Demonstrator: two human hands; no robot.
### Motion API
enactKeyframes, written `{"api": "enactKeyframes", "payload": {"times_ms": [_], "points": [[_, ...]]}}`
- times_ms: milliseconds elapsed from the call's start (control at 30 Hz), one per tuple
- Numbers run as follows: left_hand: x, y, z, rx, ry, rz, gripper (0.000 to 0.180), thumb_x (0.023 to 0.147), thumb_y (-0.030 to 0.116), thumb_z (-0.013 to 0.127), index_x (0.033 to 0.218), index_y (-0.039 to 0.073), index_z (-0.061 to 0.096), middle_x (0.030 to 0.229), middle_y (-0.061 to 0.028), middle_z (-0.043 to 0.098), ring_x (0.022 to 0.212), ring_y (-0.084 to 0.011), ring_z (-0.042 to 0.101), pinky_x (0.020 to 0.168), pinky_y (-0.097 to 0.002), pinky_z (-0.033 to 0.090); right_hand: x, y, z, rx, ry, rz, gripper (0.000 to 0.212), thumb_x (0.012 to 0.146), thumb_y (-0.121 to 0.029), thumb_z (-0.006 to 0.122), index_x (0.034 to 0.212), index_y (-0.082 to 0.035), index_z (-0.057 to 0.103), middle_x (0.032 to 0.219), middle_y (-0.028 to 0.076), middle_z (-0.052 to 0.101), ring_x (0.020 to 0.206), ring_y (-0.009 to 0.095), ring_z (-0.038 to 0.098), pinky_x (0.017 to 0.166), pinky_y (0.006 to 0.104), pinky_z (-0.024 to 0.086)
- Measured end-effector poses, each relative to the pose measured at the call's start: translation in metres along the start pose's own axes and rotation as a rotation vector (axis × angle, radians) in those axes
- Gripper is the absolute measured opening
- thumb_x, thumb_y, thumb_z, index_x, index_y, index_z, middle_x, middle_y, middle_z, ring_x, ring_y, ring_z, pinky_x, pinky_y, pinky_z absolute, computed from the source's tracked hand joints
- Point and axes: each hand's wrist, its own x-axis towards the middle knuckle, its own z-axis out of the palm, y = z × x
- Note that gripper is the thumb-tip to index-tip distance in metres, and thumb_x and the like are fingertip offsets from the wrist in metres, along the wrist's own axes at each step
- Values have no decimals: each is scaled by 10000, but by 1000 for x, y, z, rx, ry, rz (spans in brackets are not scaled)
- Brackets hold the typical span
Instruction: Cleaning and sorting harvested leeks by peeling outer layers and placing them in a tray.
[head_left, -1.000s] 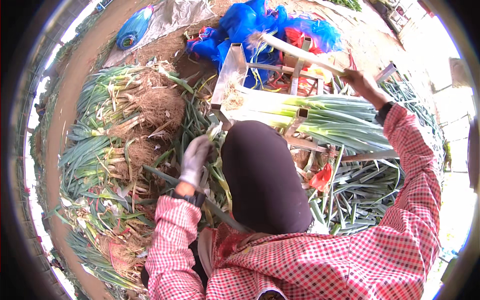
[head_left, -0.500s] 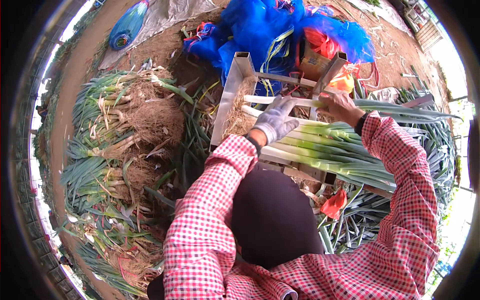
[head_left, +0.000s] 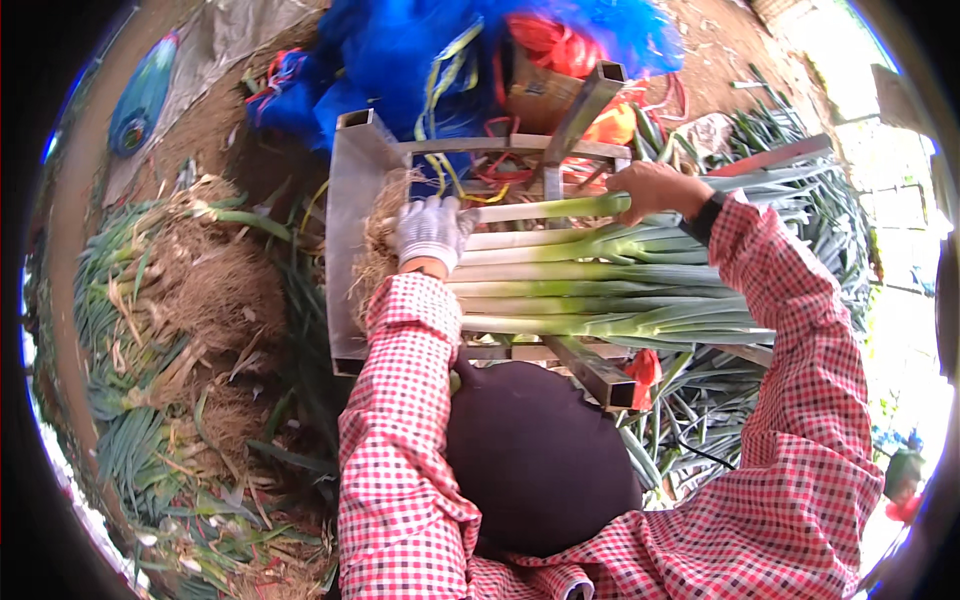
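Note:
Several long leeks with white stems and green leaves (head_left: pixel 560 288) lie side by side across a metal frame (head_left: pixel 349 235), their root ends against its left plate. Bare, my right hand (head_left: pixel 655 192) is closed round the green part of the farthest leek (head_left: pixel 540 210). My left hand (head_left: pixel 432 232), in a grey-white glove, is closed over that leek's white root end, its fingertips partly hidden. Stringy roots (head_left: pixel 375 240) show between the glove and the plate.
A heap of untrimmed leeks with brown roots (head_left: pixel 235 300) lies on the left. Blue netting (head_left: pixel 390 75) and a cardboard box (head_left: pixel 540 95) sit beyond the frame. More leeks (head_left: pixel 800 200) are piled on the right. A metal post (head_left: pixel 590 105) rises at the frame's far side.
My left hand has moved left along the leek to its root end. My right hand still grips the green part, and the farthest leek now lies nearer the row. The whole view has shifted.

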Motion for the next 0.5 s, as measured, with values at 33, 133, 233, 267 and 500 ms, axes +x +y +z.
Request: {"api": "enactKeyframes", "payload": {"times_ms": [33, 133, 233, 267, 500], "points": [[2, 3, -1, -6, 0, 13, 378, 842, 450, 473, 822, 103, 621, 820, -127, 609, 820, -311, 568, 776, -418, 402, -1, 17, 0, 13, -64, 57, 546, 551, -281, 745, 1011, -26, 599, 916, 172, 612, 875, 322, 580, 751, 400, 450], [1, 3, -3, 5, -98, -49, 389, 856, 465, 441, 910, 109, 590, 881, -135, 602, 874, -310, 559, 808, -429, 389, -7, 10, -21, 60, -19, -43, 609, 514, -272, 772, 1038, -16, 596, 894, 167, 609, 861, 338, 572, 755, 393, 437], [0, -1, -6, 40, -178, -143, 428, 849, 497, 430, 1033, 123, 531, 975, -120, 586, 932, -306, 543, 838, -441, 375, -6, -7, -20, -330, 284, -74, 409, 588, -215, 714, 952, -69, 596, 785, 75, 586, 770, 265, 580, 720, 389, 425], [-1, -4, -3, 46, -174, -167, 444, 846, 507, 429, 1075, 136, 513, 1001, -116, 579, 950, -305, 537, 850, -444, 369, -3, -5, -8, -431, 436, -106, 369, 612, -195, 692, 951, -89, 595, 762, 54, 580, 754, 246, 582, 705, 392, 427], [3, 1, -14, -70, -271, -139, 500, 822, 544, 448, 1221, 244, 479, 1174, -149, 506, 1109, -314, 455, 944, -448, 312, -18, 4, 51, -185, 470, -207, 462, 762, -207, 604, 1196, -140, 463, 908, 52, 519, 886, 239, 487, 787, 381, 409]]}}
